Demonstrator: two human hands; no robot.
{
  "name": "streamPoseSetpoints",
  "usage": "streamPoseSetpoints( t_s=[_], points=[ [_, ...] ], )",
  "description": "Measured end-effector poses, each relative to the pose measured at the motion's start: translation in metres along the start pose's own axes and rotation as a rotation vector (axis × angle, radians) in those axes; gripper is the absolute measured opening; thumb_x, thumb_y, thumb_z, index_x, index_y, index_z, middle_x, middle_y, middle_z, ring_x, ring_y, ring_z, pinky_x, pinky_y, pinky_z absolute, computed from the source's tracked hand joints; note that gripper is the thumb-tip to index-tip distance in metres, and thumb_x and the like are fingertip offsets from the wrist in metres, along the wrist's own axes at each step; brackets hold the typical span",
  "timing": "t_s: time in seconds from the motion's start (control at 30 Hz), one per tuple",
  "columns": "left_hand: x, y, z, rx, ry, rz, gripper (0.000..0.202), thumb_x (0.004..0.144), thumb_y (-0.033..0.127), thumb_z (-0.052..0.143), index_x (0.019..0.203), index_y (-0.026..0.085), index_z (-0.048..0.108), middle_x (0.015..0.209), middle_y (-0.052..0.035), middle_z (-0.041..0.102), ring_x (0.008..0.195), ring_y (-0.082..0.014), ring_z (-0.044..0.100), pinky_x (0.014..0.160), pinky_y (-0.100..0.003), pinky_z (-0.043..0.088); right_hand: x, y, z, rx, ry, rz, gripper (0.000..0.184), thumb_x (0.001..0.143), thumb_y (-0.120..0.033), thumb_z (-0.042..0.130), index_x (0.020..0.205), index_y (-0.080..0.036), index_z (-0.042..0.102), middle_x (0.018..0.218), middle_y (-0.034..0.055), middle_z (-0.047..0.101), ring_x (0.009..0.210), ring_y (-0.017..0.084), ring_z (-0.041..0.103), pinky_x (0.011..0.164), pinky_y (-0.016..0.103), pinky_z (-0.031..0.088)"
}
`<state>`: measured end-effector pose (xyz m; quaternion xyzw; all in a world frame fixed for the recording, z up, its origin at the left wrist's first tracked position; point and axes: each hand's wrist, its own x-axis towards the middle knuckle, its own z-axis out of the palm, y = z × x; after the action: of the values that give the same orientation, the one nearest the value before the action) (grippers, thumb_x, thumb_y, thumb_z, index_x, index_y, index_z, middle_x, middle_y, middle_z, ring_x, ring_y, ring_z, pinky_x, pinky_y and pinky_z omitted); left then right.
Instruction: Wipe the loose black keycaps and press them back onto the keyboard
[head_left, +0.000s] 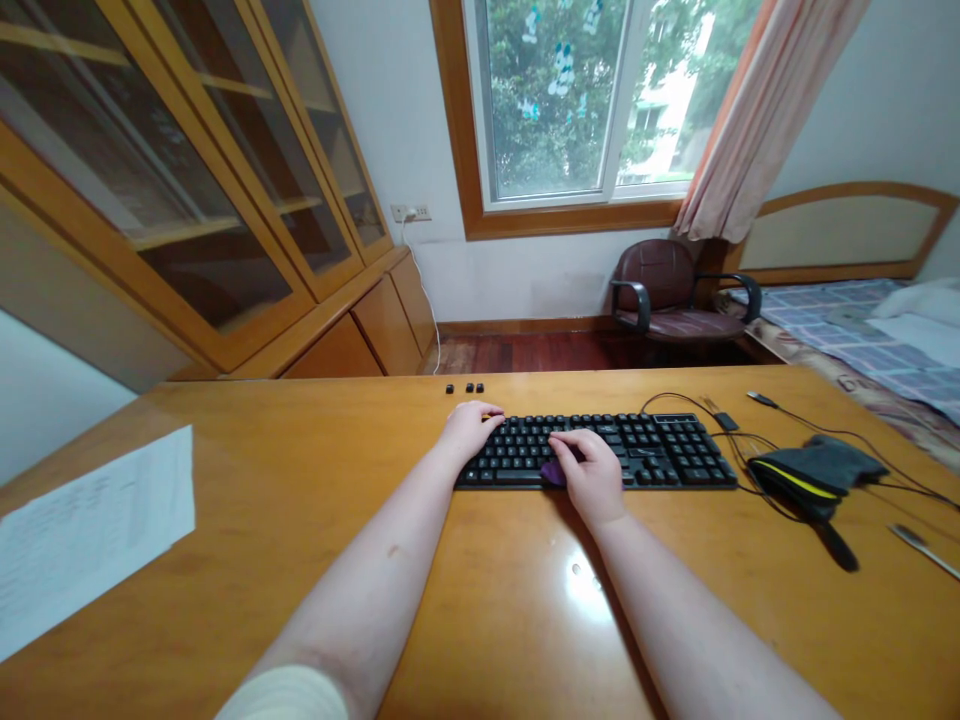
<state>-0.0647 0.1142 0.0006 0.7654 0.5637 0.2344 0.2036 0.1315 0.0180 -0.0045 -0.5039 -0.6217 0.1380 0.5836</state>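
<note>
A black keyboard (645, 452) lies on the wooden desk (315, 500), a little right of centre. My left hand (468, 428) rests curled on the keyboard's far left corner; a sliver of yellow shows at its fingertips. My right hand (595, 472) lies over the lower middle keys with fingers closed round a small purple thing (553, 473) at the keyboard's front edge. Three loose black keycaps (466, 388) sit on the desk just behind the keyboard's left end.
A white sheet of paper (82, 530) lies at the desk's left edge. A dark pouch with a yellow stripe (814, 472), black cables (750, 440) and a pen-like tool (924, 548) lie to the right. Behind stand a chair (667, 295), a bed and glass-door cabinets.
</note>
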Motion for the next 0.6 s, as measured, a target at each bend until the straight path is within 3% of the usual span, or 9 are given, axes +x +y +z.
streamPoseSetpoints(
  t_s=[0.6],
  points=[
    [0.0019,0.0004,0.0057,0.014,-0.025,-0.026,0.028,0.08,0.037,0.051,0.093,0.022,0.071,0.101,-0.0043,0.069,0.098,-0.0209,0.059,0.088,-0.03,0.041,-0.0007,-0.0001,0.0016,-0.014,-0.025,-0.01,0.012,0.081,-0.028,0.056,0.079,-0.023,0.067,0.08,0.003,0.068,0.079,0.018,0.062,0.076,0.035,0.048]
  ],
)
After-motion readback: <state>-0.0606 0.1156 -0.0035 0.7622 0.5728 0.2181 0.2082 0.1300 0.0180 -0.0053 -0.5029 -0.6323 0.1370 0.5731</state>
